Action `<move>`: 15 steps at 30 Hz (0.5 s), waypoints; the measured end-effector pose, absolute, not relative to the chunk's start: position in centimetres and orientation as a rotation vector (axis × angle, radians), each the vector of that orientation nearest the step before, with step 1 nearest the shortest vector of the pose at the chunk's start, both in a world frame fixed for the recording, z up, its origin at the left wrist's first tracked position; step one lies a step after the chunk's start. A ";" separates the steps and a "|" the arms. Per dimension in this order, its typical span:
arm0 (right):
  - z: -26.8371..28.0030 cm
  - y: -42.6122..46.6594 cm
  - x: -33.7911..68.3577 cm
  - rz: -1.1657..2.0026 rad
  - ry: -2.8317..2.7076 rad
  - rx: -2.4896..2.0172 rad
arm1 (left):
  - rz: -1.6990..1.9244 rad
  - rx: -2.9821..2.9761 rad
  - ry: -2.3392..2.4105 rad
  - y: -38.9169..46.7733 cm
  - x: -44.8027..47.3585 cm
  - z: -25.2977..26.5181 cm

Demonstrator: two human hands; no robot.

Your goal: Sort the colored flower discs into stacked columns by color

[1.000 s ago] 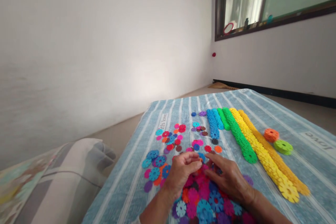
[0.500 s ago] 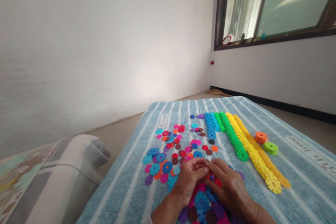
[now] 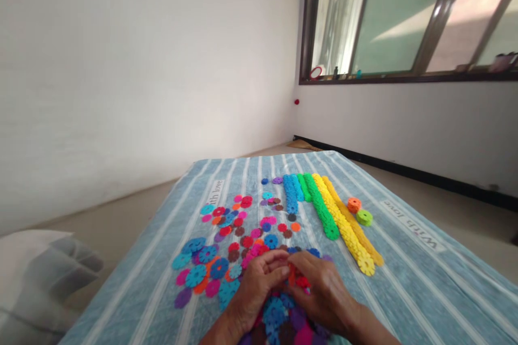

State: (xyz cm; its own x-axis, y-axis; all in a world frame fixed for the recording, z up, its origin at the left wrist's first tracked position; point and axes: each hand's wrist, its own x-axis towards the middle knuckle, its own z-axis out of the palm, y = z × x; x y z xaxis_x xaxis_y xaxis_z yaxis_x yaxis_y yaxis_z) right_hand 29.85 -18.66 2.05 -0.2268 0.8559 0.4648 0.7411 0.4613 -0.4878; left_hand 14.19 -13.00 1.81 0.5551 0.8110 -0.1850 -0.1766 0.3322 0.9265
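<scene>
Many notched plastic snowflake discs lie in a loose mixed pile (image 3: 275, 312) on the bed, partly covered by my arms. Just above it, my left hand (image 3: 259, 283) is closed, its fingers curled and its thumb pressed inward; what it holds is hidden. Close beside it, my right hand (image 3: 326, 288) bends its fingers around an orange disc (image 3: 292, 274). The fingertips of both hands nearly meet. Blue discs (image 3: 196, 276) spread to the left among pink, orange and purple ones.
To the right lie rows of stacked discs: a blue row (image 3: 290, 194), a green row (image 3: 321, 207), a yellow row (image 3: 348, 229) and a darker yellow row (image 3: 360, 229). Beyond are a short orange stack (image 3: 354, 205) and a lime stack (image 3: 364, 218). Grey bedding (image 3: 44, 275) is at left.
The view has turned right, so everything sits farther left in the picture. Both hands remain close together over the pile, and the orange disc by the right fingers shows more clearly.
</scene>
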 end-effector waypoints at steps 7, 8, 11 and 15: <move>4.2 -16.0 39.0 0.000 -1.817 -1.706 | 0.778 1.134 0.793 -12.0 13.5 1.9; 4.6 -15.4 41.0 -0.046 -1.793 -1.827 | 0.780 1.145 0.800 -11.9 13.5 1.9; 5.6 -13.3 46.4 -0.141 -1.738 -2.174 | 0.785 1.149 0.809 -11.9 13.5 2.0; 5.7 -10.8 50.4 -0.121 -1.746 -2.417 | 0.814 1.118 0.817 -12.2 13.6 2.2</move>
